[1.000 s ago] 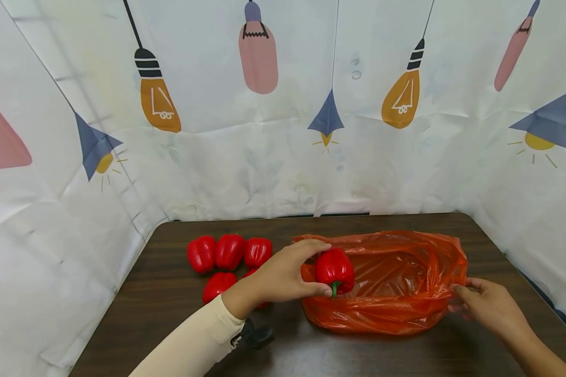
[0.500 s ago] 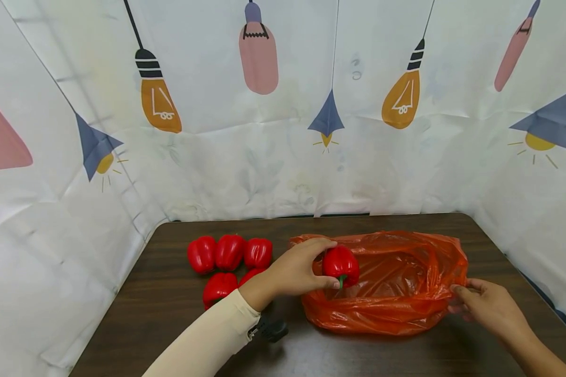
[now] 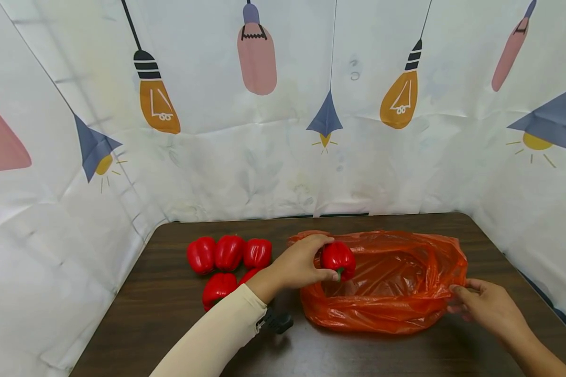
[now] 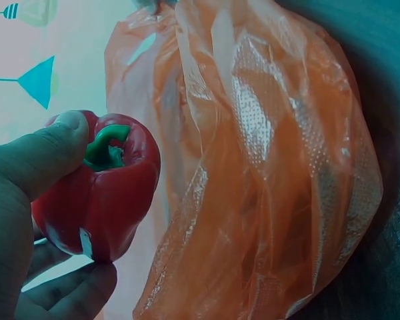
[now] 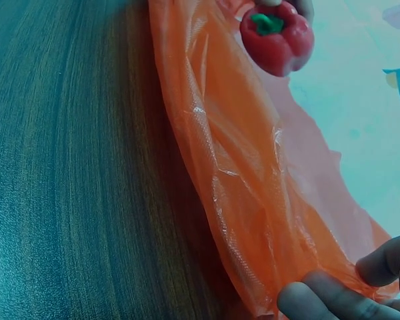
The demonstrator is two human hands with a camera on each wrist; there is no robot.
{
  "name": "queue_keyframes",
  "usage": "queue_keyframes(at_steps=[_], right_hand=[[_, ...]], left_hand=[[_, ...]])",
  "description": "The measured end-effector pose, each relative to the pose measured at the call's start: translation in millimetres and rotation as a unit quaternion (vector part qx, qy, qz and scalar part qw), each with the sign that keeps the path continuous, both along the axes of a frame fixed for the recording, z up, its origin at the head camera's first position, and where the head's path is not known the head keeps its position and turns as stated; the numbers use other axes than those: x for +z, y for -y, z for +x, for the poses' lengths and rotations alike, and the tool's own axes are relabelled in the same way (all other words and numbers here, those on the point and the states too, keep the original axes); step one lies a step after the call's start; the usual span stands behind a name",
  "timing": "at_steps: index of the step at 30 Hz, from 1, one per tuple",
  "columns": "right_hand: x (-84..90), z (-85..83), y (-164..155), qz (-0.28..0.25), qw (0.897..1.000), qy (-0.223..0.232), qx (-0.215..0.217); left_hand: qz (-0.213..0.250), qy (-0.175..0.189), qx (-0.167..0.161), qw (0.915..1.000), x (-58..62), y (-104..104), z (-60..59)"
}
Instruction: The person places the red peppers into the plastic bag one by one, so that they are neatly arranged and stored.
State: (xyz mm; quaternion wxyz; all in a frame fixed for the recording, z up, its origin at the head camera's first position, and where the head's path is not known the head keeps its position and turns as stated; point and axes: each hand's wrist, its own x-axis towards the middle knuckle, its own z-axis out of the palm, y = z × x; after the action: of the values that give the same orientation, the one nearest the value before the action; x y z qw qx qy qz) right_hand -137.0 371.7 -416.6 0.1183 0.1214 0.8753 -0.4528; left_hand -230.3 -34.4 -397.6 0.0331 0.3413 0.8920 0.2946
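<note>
My left hand [image 3: 298,264] holds a red bell pepper [image 3: 338,260] with a green stem, over the left part of an orange plastic bag's mouth. Thumb and fingers close round the pepper from opposite sides in the left wrist view. The orange plastic bag [image 3: 382,314] lies with its mouth spread wide and its inside showing. At the bag's right end, my right hand [image 3: 488,306] pinches the rim between thumb and fingers. In the right wrist view, those fingers [image 5: 303,303] grip the crumpled plastic.
Left of the bag, several red bell peppers [image 3: 228,252] lie grouped on the dark wooden table [image 3: 170,314]; my left forearm partly covers the group. A black device [image 3: 279,322] is strapped under my left wrist. A printed white cloth [image 3: 207,173] hangs behind the table.
My left hand has carried the pepper slightly right and then away from me, over the bag. The right hand stays at the bag's right rim.
</note>
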Motion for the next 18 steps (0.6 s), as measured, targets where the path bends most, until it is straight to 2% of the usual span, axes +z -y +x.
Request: queue_keyframes(at_steps=[10,18], right_hand=[[-1.4,-0.5,1,-0.003,1.0,-0.007,0.003],[-3.2,-1.1,3,-0.002,1.0,-0.016,0.007]], left_hand=[[0.002,0.005,0.002,1.0,-5.0,-5,-12.0],[0.006,0.026,0.018,0.9995,-10.7,-8,-21.6]])
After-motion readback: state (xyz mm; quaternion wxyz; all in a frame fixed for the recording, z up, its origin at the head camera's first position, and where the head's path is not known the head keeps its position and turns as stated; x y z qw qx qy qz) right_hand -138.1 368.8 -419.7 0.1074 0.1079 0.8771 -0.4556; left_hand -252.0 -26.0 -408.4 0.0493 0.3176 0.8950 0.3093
